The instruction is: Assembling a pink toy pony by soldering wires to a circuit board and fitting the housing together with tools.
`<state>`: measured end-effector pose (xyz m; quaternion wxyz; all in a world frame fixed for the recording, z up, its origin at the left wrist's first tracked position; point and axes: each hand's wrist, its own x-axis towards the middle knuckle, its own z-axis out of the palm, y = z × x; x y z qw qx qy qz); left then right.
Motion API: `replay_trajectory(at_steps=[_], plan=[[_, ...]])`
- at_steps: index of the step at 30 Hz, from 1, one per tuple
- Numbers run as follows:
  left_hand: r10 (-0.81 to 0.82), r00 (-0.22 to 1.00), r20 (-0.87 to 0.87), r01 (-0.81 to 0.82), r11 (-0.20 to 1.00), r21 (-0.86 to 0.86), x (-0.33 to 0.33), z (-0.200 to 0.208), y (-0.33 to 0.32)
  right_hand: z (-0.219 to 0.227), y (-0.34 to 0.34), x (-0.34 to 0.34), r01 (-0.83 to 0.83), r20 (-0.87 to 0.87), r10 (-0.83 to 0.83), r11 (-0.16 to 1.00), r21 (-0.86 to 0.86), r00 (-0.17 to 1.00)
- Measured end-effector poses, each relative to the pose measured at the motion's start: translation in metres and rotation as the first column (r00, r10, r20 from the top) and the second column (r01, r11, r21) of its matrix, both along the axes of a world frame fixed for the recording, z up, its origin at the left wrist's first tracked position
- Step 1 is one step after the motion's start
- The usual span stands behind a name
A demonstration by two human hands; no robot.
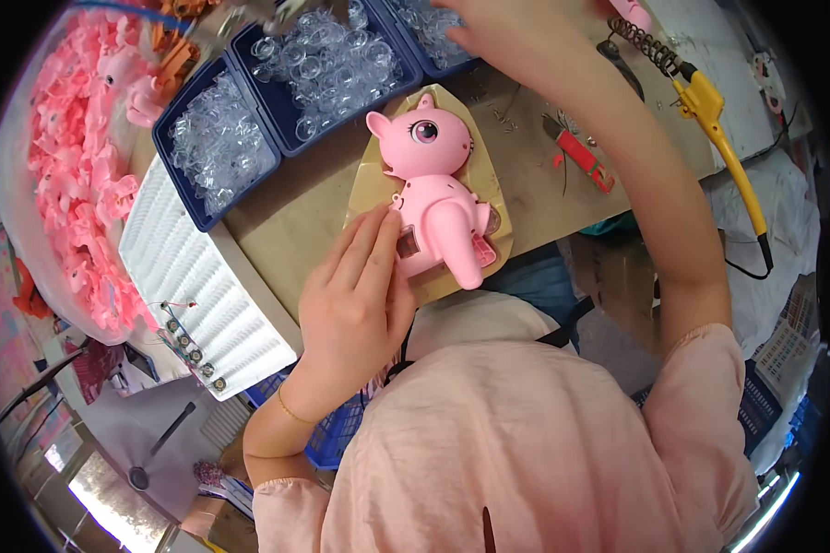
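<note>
Two bare arms reached out past a pale pink shirt (526,433), with a blue plastic basket (337,438) partly showing below the left forearm. The left hand (352,300) lay along the rear edge of a pink toy pony (438,189) — its fingers straight, close together and resting against the plastic, neither clenched nor wrapped around it. The toy lay on its side, head pointing away from the person and one big dark eye facing up, on a yellowish board (367,189) near the front edge of the brown-covered bench (281,240). A dark rectangular opening showed in its body just beside the fingertips. To the left stood a white ribbed tray (189,267), with small round wired parts (194,354) in a row at its near end. Right of the toy, well apart from it, lay red-handled cutters (581,158). Beyond, dark blue bins (355,117) held heaps of clear plastic pieces (318,69). Over the right-hand bin was the right hand (470,23) — cut off by the upper edge, so I could not tell whether its fingers grasped anything. A yellow soldering iron (736,166) sat in a coiled holder (646,44) at far right; pink toy parts (83,194) filled a clear bag at far left.
</note>
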<state>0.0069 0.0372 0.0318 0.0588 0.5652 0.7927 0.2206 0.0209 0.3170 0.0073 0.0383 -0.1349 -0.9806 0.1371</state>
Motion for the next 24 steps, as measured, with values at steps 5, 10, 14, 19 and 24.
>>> replay_trajectory(at_steps=[5,10,14,19,24], plan=[[-0.078,0.992,0.104,0.104,0.956,-0.273,-0.007,0.025,0.013,-0.034,0.007,-0.014,0.066,-0.156,-0.038,0.981,0.183,0.987],[0.011,1.000,-0.028,-0.016,0.979,-0.203,0.003,0.006,0.020,-0.017,0.000,-0.011,0.069,-0.296,-0.026,0.988,0.138,0.955],[0.181,0.659,0.730,-0.099,0.983,-0.154,-0.006,0.030,0.006,-0.015,0.001,-0.004,0.069,-0.302,-0.060,0.997,0.019,0.951],[0.002,-0.605,0.796,-0.111,0.990,-0.086,-0.007,-0.009,-0.059,-0.018,0.009,0.011,0.094,-0.531,-0.338,0.897,-0.433,0.777],[-0.149,-0.801,0.580,-0.242,0.966,-0.086,0.029,-0.013,-0.062,0.009,-0.045,0.080,-0.180,-0.348,-0.631,0.316,-0.931,0.694]])
